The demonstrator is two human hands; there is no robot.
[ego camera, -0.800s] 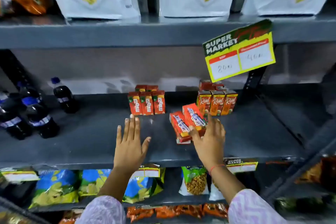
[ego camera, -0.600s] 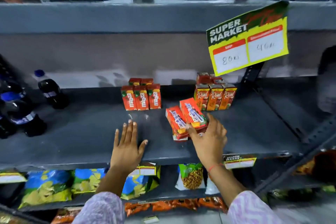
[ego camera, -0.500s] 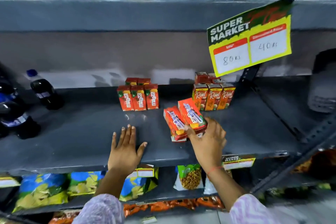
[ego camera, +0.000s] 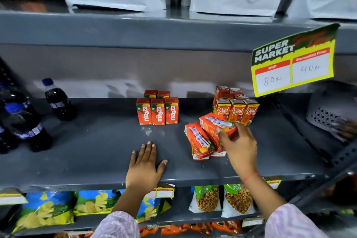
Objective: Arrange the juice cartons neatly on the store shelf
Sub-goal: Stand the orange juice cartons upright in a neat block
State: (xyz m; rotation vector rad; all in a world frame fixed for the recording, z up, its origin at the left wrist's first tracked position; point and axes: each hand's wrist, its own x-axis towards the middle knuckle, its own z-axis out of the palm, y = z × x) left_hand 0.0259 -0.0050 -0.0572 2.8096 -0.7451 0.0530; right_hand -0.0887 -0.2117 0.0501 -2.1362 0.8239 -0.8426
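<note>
On the grey shelf (ego camera: 87, 147) a neat block of red Maaza cartons (ego camera: 157, 111) stands upright at mid-shelf. To its right a block of orange Real cartons (ego camera: 236, 110) stands upright. In front of the Real block a few orange cartons lie tipped on their backs, with straws facing up. My right hand (ego camera: 238, 145) grips the rear tipped carton (ego camera: 214, 124) between thumb and fingers. The front tipped carton (ego camera: 199, 141) lies beside it to the left. My left hand (ego camera: 144, 164) rests flat on the shelf's front edge, fingers spread, holding nothing.
Dark cola bottles (ego camera: 58, 100) stand at the shelf's left end. A yellow-green price sign (ego camera: 293, 60) hangs at upper right. A grey perforated basket (ego camera: 328, 114) sits at the far right. Snack bags fill the shelves above and below.
My right hand has shifted up along the rear tipped carton and now pinches it near its far end. The left hand has stayed flat on the shelf. The camera view has moved slightly.
</note>
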